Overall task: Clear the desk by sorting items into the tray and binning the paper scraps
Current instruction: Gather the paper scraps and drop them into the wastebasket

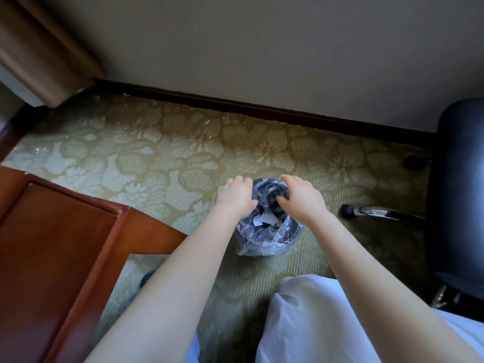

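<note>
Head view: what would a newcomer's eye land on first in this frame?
The left hand and right hand meet at centre, fingers curled over the rim of a small plastic-lined bin on the patterned carpet. White paper scraps lie inside it. A red-brown desk corner fills the lower left, a black chair the right edge.

Left hand (235, 196) and right hand (301, 196) each curl fingers over the clear liner (267, 183) at the far rim of a small waste bin (272, 243) on patterned carpet (183, 153), white paper scraps (264, 220) inside.
</note>
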The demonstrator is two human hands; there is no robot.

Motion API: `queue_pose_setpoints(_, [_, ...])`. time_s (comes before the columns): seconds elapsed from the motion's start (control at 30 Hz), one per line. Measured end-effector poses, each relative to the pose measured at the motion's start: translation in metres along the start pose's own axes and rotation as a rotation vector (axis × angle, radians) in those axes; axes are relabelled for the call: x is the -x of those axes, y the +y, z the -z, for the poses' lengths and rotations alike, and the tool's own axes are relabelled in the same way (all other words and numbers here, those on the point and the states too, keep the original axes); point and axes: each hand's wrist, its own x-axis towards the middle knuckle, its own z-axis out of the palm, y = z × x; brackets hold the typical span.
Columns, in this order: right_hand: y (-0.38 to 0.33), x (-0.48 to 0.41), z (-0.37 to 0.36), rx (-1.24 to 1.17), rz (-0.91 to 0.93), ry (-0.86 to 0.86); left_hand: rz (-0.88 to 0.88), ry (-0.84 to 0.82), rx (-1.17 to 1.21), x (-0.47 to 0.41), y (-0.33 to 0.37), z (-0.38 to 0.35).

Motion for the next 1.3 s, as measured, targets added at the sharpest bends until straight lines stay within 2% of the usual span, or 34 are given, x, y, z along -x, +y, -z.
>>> queue_pose_setpoints(0.4, [-0.072,0.095,0.065,0.058,0.193,0.240,0.007,0.265,0.066,0.153,-0.020,0.068])
queue_pose_setpoints(0.57, [-0.112,0.150,0.084,0.052,0.305,0.322,0.068,0.440,0.095,0.233,-0.037,0.089])
queue_pose_setpoints(0.93, [-0.227,0.260,0.094,-0.123,0.676,0.590,0.230,0.838,0.130,0.408,-0.094,0.109])
queue_pose_setpoints(1.1, [-0.288,0.294,0.085,-0.132,0.826,0.579,0.394,0.888,0.111,0.478,-0.135,0.097])
queue_pose_setpoints(1.3, [-0.368,0.326,0.058,-0.176,0.992,0.454,0.636,0.867,0.091,0.548,-0.189,0.066])
